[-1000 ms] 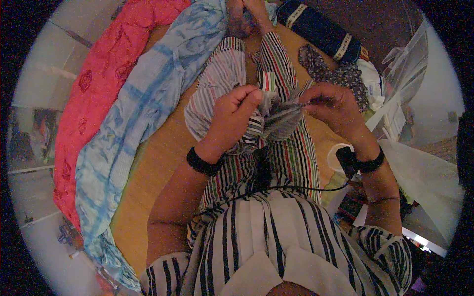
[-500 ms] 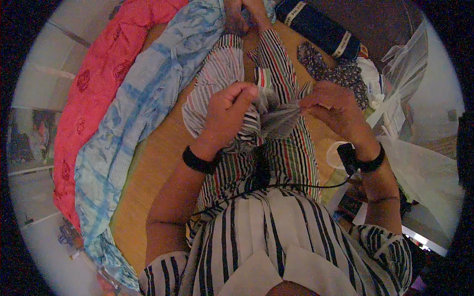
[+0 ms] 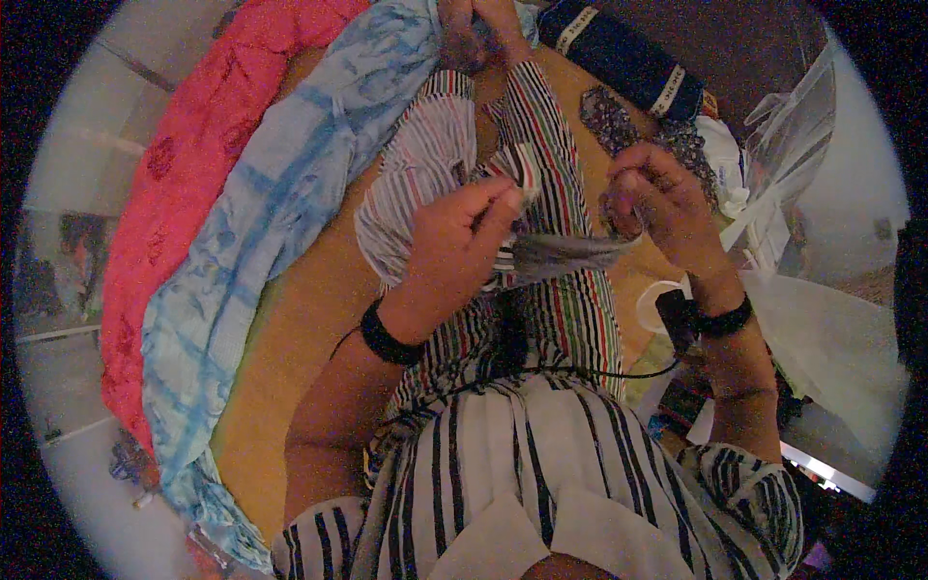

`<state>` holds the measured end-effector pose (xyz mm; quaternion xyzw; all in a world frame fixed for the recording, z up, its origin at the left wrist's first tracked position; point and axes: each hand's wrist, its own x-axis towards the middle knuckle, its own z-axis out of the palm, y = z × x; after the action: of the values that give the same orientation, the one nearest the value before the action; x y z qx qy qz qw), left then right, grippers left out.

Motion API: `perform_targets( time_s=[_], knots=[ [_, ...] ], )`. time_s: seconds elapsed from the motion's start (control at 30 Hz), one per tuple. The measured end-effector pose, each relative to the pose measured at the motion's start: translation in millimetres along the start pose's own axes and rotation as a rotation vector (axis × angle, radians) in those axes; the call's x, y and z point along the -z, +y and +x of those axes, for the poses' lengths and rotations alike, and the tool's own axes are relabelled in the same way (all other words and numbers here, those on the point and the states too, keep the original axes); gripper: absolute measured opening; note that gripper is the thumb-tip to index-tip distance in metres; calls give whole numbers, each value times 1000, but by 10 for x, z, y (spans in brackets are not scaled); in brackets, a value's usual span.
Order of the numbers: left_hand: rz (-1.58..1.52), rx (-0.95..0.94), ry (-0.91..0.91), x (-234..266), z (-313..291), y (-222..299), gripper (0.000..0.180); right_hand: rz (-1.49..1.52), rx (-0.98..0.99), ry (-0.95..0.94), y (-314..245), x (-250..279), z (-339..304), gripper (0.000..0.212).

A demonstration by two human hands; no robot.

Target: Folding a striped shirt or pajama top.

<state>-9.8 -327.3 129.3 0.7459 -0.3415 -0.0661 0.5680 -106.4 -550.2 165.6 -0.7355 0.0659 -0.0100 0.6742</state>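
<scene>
My left hand (image 3: pixel 454 237) is closed in a pinch on a striped cloth (image 3: pixel 527 169) gathered over my lap. From beneath it a thin grey cloth (image 3: pixel 570 253) stretches to the right, toward my other hand. My right hand (image 3: pixel 667 203) is raised to the right of it, fingers curled together. Whatever lies between those fingers is too small and blurred to name. Under both hands are my striped trousers (image 3: pixel 570 329), with my legs stretched forward, and their pattern blends with the cloth.
Along the left lie a light blue patterned cloth (image 3: pixel 261 232) and a red cloth (image 3: pixel 174 193) on an orange-brown surface (image 3: pixel 280 387). Ahead right are a dark blue roll (image 3: pixel 623 58), a dark speckled cloth (image 3: pixel 667 140) and clear plastic sheeting (image 3: pixel 793 145). A black cable (image 3: pixel 619 373) crosses my waist.
My right hand has lifted slightly and its fingers have curled in. The grey cloth has swung lower and is drawn out flatter. My left hand has shifted a little right.
</scene>
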Motion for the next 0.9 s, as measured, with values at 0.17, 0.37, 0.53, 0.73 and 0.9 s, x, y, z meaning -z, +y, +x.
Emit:
perform_targets(
  time_s=[0.17,0.37,0.53,0.73,0.9],
  knots=[
    [132,-292,-67,-148,-144,-51,16,-368,230,-9,-24,-144,56,32],
    [325,-451,-286,-225,-199,-37,20,-486,392,-303,48,-82,176,43],
    [415,-578,-270,-252,-276,-75,28,-486,270,-338,129,-27,61,33],
    [439,-625,-220,-241,-338,-131,28,-480,279,-236,211,-105,-148,25],
    [378,-674,-137,-244,-347,-160,27,-525,305,-184,254,-194,-234,24]
  ],
)
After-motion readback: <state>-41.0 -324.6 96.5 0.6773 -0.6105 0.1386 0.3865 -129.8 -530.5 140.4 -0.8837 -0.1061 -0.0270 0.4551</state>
